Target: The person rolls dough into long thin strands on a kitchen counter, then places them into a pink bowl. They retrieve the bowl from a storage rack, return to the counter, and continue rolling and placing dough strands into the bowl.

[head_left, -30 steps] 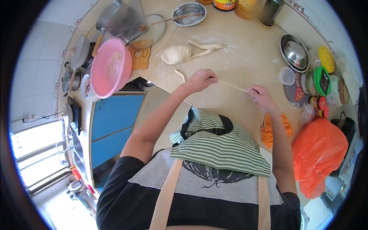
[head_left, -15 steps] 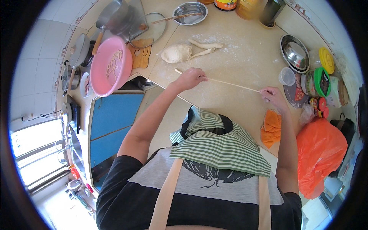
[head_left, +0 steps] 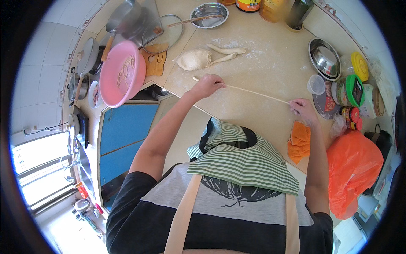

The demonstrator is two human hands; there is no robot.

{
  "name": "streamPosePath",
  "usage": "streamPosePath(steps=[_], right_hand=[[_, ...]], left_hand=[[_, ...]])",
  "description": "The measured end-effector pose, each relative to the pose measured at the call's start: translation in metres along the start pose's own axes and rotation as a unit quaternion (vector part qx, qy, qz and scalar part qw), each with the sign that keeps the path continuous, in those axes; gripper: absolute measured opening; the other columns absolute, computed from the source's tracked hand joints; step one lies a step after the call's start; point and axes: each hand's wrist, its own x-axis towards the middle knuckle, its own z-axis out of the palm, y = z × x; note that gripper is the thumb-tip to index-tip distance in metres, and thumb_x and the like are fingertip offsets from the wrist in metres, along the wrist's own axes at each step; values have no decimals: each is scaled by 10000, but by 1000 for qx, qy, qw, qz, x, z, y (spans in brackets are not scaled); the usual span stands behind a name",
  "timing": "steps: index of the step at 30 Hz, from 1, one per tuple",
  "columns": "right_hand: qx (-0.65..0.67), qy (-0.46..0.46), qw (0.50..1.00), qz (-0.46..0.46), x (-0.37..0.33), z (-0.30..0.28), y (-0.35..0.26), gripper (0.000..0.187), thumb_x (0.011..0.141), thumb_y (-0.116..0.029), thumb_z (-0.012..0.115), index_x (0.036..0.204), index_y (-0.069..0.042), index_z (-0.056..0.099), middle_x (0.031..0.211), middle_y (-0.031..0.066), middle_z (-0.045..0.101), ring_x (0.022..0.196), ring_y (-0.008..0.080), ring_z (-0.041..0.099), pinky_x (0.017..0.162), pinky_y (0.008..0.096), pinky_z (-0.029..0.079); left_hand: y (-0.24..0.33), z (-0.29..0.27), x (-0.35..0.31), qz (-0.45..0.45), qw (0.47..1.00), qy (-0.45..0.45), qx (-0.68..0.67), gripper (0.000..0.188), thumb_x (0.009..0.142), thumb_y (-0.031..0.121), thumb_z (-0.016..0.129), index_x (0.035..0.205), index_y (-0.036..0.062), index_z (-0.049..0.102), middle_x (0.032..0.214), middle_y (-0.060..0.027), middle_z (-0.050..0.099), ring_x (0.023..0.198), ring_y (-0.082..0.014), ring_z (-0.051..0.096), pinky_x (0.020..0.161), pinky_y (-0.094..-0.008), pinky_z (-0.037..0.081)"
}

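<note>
A thin strand of dough [head_left: 259, 92] runs taut between my two hands over the tan counter. My left hand [head_left: 208, 86] is closed on its left end, and a short tip of dough pokes out beyond the fingers. At the other end, my right hand [head_left: 302, 110] pinches the strand near the counter's right side. Beyond my left hand lies a pale lump of dough [head_left: 194, 59]. Two thicker dough pieces [head_left: 227, 49] stretch out to the right of that lump, amid scattered flour.
A pink basin [head_left: 111, 86] with dough strands in it stands at the left. Metal bowls [head_left: 325, 57], a small clear cup [head_left: 316, 84] and jars [head_left: 349, 91] line the right side. An orange cloth [head_left: 299, 142] lies by my right forearm, beside a red plastic bag [head_left: 353, 169].
My left hand has shifted slightly left and my right hand slightly right and down. The strand between them is a little longer.
</note>
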Motion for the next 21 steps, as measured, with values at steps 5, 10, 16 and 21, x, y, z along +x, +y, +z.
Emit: streamPosePath(steps=[5, 10, 16, 21], right_hand=[[21, -7, 1000, -6, 1, -6, 5, 168, 883, -196, 649, 831, -41, 688, 699, -28, 596, 603, 50, 490, 542, 211, 380], [14, -3, 1000, -18, 0, -9, 6, 177, 888, -197, 641, 815, -42, 685, 684, -30, 593, 591, 50, 489, 531, 207, 374], [23, -12, 999, -31, 0, -10, 8, 199, 892, -194, 631, 767, -41, 661, 652, -28, 577, 562, 54, 485, 510, 211, 371], [-66, 52, 996, -37, 7, -18, 19, 113, 903, -114, 628, 935, -8, 653, 716, -6, 612, 546, 50, 506, 475, 197, 376]], left_hand=[[-4, 2, 2, 15, 1000, 15, -8, 184, 865, 174, 640, 913, -1, 668, 817, -177, 643, 766, -298, 613, 694, -379, 472], [-11, 6, 3, 33, 999, 29, 0, 179, 867, 168, 629, 898, -7, 651, 821, -192, 629, 781, -328, 602, 699, -399, 467], [-13, 10, 3, 41, 999, 21, 22, 197, 877, 184, 617, 895, -12, 637, 845, -202, 626, 833, -368, 596, 727, -423, 466], [-13, 10, 1, 32, 999, 19, 32, 211, 880, 200, 615, 917, -5, 651, 863, -205, 632, 850, -378, 596, 739, -428, 469]])
